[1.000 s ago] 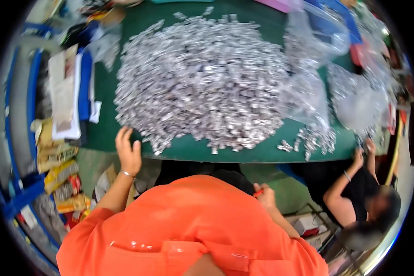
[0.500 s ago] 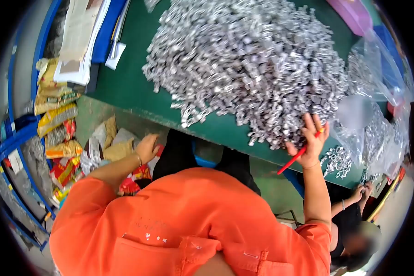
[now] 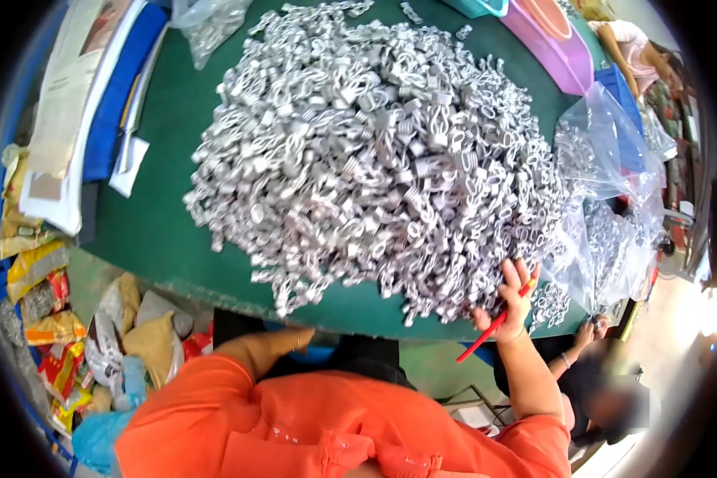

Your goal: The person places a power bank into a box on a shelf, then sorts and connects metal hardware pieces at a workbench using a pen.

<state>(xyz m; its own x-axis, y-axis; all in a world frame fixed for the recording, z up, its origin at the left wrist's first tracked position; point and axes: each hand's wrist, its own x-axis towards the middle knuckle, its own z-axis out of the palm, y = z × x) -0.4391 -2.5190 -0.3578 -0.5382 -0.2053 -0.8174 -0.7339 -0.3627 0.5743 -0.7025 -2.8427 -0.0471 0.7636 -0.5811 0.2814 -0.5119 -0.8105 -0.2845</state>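
Directly ahead of the right hand (image 3: 511,307), the pile of metal pieces (image 3: 374,159) blocks passage across the table (image 3: 163,207). Immediately right of that hand, a small heap of pieces (image 3: 550,303) and clear plastic bags (image 3: 608,259) obstruct lateral travel; a co-worker's hands (image 3: 599,323) lie past the heap. The red pen (image 3: 479,342) projects from the right hand toward the body, reducing clearance there. Ahead of the left hand (image 3: 304,338), a narrow bare strip follows the near edge. Farther left, a wider lane separates the pile from the blue folder (image 3: 121,99).
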